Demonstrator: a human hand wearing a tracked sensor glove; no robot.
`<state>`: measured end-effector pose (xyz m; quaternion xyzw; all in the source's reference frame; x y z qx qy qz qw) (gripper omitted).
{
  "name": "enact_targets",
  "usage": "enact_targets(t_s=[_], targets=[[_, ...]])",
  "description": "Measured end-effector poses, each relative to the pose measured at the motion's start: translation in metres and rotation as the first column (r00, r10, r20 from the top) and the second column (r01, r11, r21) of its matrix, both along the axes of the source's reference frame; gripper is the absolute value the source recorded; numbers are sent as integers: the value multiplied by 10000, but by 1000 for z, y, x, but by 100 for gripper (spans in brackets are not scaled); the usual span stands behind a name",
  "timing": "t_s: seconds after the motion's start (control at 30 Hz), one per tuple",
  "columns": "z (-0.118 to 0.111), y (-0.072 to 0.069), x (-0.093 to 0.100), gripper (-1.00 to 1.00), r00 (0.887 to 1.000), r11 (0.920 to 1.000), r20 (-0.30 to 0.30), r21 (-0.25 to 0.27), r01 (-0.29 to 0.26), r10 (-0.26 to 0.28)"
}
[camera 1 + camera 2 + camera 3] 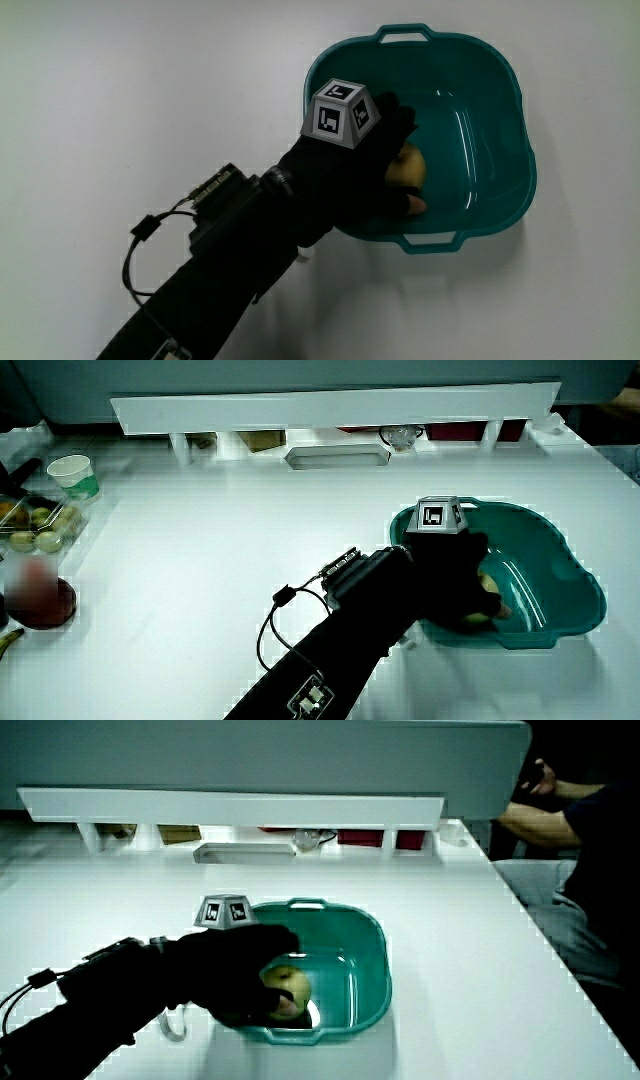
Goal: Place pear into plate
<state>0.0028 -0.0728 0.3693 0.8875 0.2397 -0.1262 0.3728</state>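
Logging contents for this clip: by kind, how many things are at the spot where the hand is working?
Pear: 1, yellow-green, inside the basin under the hand
Teal basin: 1, with two handles
Total: 2
In a side view, a cup and a fruit container sit apart at the table's edge, not counted.

You see a teal basin of glossy, smooth plastic, its walls catching bright glints. The pear inside has a smooth, faintly shiny yellow-green skin. Your grip wears matt black cloth, with a hard, matt, printed cube on its back. The white tabletop looks smooth, with a soft sheen.
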Motion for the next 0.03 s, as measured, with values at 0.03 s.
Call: enact_targets(t_s=[0.03], targets=[[-1, 1, -3, -100, 9999, 10000, -103, 97, 9, -8]])
